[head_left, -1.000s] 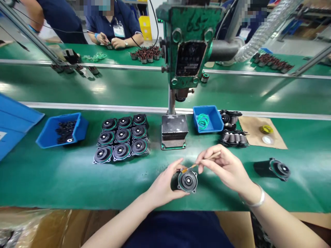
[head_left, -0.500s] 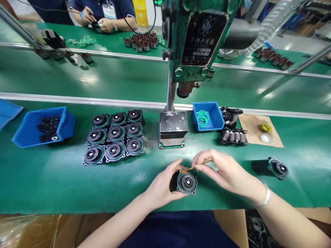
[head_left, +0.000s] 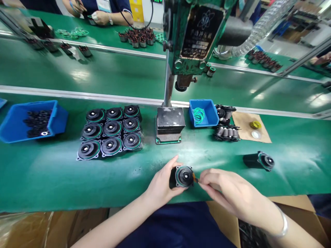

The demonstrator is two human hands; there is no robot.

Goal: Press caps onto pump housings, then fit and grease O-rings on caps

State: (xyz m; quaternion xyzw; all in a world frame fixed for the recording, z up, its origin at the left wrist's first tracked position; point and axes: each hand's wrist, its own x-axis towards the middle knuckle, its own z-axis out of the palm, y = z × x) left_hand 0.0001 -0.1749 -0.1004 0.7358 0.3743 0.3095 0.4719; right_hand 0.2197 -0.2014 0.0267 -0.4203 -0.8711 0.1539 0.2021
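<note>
Green table [head_left: 219, 151] spans the view; behind it, another green work surface with a person's hands [head_left: 102, 18] at it, upper left, the face out of frame. Green press [head_left: 196, 38] stands over the table, its top cut off. Left blue bin [head_left: 59, 119] holds small black parts and reaches the left edge of view; right blue bin [head_left: 208, 120] holds green rings [head_left: 199, 115]. Between the bins: nine black housings [head_left: 112, 128] in three rows, then the press's metal block [head_left: 170, 119]. One more housing [head_left: 250, 161] sits alone at right; upright or lying, cannot tell.

My left hand [head_left: 159, 184] still grips the held housing [head_left: 185, 176] near the table's front edge, fingers spread around its side; some of their tips are hidden behind it. My right hand [head_left: 230, 189] has moved lower since the last frame, fingers pinching a small brush [head_left: 195, 178]. Its bristles were at the upper-left rim; now they are at the right rim. Handle concealed by my fingers. Contact of bristles with rim: too small to confirm.
</note>
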